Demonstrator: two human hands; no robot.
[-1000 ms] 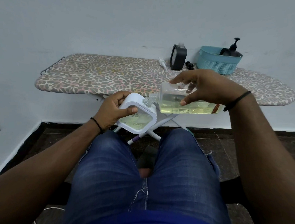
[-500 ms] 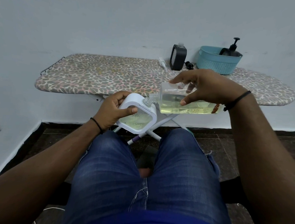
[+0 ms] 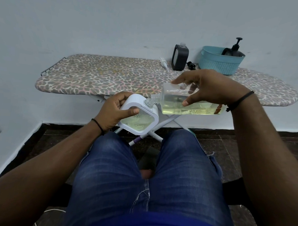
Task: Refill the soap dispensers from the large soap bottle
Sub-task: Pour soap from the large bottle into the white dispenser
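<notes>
While left hand (image 3: 114,111) grips 1 white dispenser (image 3: 139,119), right hand (image 3: 209,88) tips 1 bottle (image 3: 188,104); 1 black dispenser (image 3: 179,57), 1 basket (image 3: 220,62) at 1 o'clock.

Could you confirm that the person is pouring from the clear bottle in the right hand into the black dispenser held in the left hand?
Not quite: the head view shows the left hand holding a white dispenser; the black dispenser stands on the ironing board. The right hand does hold the clear bottle.

Left bare: leopard-print ironing board cover (image 3: 102,76). Crowded at back right by black dispenser (image 3: 179,57) and teal woven basket (image 3: 220,63).
</notes>
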